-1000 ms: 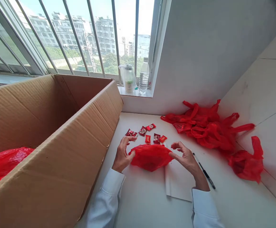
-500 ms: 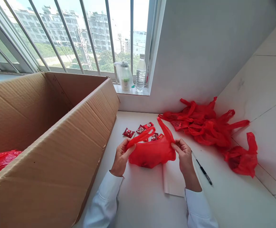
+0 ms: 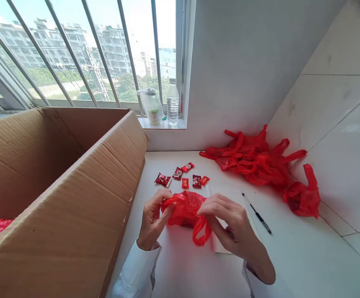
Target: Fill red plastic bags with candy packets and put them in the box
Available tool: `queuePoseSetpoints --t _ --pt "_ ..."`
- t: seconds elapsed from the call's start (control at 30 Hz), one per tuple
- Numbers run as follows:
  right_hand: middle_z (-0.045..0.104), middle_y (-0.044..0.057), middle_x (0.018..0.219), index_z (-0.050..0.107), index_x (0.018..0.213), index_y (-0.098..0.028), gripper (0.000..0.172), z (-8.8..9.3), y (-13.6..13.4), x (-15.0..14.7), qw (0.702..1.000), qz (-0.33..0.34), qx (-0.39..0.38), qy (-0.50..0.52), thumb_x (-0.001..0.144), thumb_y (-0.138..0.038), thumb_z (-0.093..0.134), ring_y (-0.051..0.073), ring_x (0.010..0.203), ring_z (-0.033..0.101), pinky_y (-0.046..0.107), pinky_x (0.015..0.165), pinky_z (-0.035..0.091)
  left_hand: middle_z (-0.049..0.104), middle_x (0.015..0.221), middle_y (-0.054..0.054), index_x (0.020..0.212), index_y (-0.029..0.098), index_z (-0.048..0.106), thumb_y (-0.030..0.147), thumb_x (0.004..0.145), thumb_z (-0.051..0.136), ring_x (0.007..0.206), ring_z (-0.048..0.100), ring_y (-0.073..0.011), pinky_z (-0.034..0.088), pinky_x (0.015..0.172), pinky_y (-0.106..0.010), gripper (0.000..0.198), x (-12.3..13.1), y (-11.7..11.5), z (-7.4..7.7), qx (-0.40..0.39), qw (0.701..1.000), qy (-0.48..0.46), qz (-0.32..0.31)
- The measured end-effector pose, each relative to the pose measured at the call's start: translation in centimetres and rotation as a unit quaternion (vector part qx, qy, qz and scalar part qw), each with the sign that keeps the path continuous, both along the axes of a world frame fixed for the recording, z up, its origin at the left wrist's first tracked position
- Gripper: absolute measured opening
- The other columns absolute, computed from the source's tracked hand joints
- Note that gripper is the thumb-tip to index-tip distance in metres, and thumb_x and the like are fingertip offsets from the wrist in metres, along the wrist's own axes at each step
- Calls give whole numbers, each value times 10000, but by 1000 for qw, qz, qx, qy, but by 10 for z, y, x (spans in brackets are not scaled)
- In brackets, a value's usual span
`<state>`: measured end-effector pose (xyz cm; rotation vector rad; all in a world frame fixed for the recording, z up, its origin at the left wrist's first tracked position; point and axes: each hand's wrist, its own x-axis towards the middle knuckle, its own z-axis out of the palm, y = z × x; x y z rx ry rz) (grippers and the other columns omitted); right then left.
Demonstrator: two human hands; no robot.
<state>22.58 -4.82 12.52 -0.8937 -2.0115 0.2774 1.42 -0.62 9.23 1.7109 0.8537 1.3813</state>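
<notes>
Clutching red bag, left hand, right hand (both clenched), box edge just left, counter stretching right

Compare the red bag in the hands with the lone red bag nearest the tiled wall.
The held bag is bunched between the left hand and right hand; the lone bag lies untouched on the counter. The held bag's handle loop hangs down; the lone bag's handle sticks up. Both are thin red plastic.
</notes>
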Motion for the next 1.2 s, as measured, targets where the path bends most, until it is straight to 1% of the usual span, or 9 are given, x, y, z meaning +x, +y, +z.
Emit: queuePoseSetpoints --t 0.2,0.3,0.4,0.5,0.63,0.73,0.87,1.0,1.2 --pt "642 24 756 619 746 -236 193 -31 31 -17 959 -8 -20 -282 865 -128 511 222 869 545 502 947 380 446 591 -12 614 210 462 376 866 455 655 456 -195 401 811 -401 302 -8 -6 7 -9 995 -82 -49" --pt "640 76 1067 646 847 -244 198 -50 30 -8 942 -122 -6 -314 728 -86 661 317 1100 491 641 1023 233 338 511 5 542 214 356 393 790 466 543 392 -180 404 784 -435 325 -9 -9 10 -21 991 -107 -76" --pt "464 151 1370 628 1009 -232 526 -56 21 4 925 -187 10 -330 532 -151 836 402 1283 337 693 1060 77 251 511 16 548 207 282 450 776 468 507 286 -152 375 689 -401 381 -8 -10 12 -4 989 -116 -93" --pt "379 179 1442 637 879 -205 525 -58 12 17 919 -207 -13 -334 440 -312 903 431 1330 273 698 1058 73 208 526 23 567 204 253 671 842 285 508 206 -143 287 585 -350 543 -12 -12 15 40 990 -126 -51" --pt "413 126 1432 640 742 -219 392 -59 3 27 939 -159 -53 -299 631 -580 748 421 1364 212 712 1036 117 348 590 2 649 216 436 695 876 230 545 292 -165 255 537 -327 569 -9 -25 27 115 986 72 93" --pt "545 70 1315 672 699 -241 346 -57 4 18 946 -180 -78 -260 905 -456 496 359 1343 282 691 1044 137 558 789 -39 883 238 586 322 900 514 745 471 -205 376 702 -355 112 12 -41 41 239 917 267 175" --pt "667 86 1073 670 632 -222 356 -61 11 -7 932 -252 -94 -241 924 -236 467 365 1253 396 699 1035 134 638 868 -37 876 221 603 146 885 514 884 531 -229 417 796 -366 117 50 -47 41 349 843 404 73" --pt "535 101 1331 677 838 -222 81 -69 11 -17 921 -262 -106 -268 811 -197 604 378 1340 285 703 1037 115 622 748 -15 778 178 587 59 896 429 731 544 -167 445 698 -305 230 64 -32 8 269 794 546 15" --pt "65 224 1550 620 1052 -151 719 -64 11 -5 898 -276 -131 -317 489 -559 805 441 1400 54 734 999 70 617 669 -39 1022 190 615 240 941 468 855 572 -281 393 796 -502 175 40 -20 -19 149 784 584 150"
